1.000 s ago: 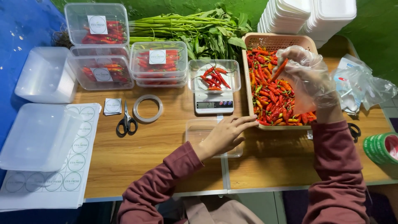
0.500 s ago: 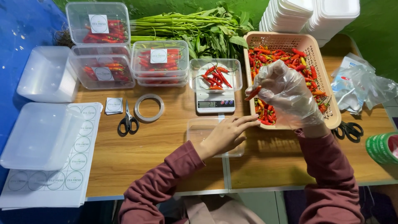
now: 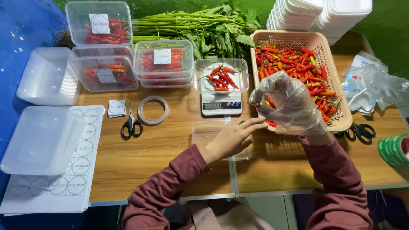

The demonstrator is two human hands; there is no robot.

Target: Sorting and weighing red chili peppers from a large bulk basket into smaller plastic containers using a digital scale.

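Nearest the lower edge of the frame, two maroon sleeves reach up onto the wooden table [image 3: 170, 145]. The bare left hand [image 3: 232, 138] lies flat at the lower centre, fingers together and extended, resting on a clear plastic lid [image 3: 206, 136] just below the scale. To its right, the right hand [image 3: 289, 104], in a thin clear glove, hangs over the near left corner of the basket; its fingers are pinched together on a few small chillies [image 3: 269, 103], red and orange.

At the lower left lies a sheet of round labels [image 3: 81, 170] with an empty clear tray [image 3: 38, 138] on top. In the middle left, black scissors [image 3: 131, 125] lie beside a ring of clear tape [image 3: 152, 110]. At the right edge there are a second pair of scissors [image 3: 362, 131] and green tape rolls [image 3: 394, 149].

Farther up, in the centre, the digital scale [image 3: 221, 104] bears a clear container [image 3: 200, 81] holding several red chillies. Right of it, the beige basket [image 3: 326, 53] is heaped with chillies. In the upper left, lidded clear boxes [image 3: 164, 64] of chillies stand stacked, each with a round label. Along the top lie leafy green stalks [image 3: 204, 25], and in the upper right stand stacks of white foam trays [image 3: 324, 12].
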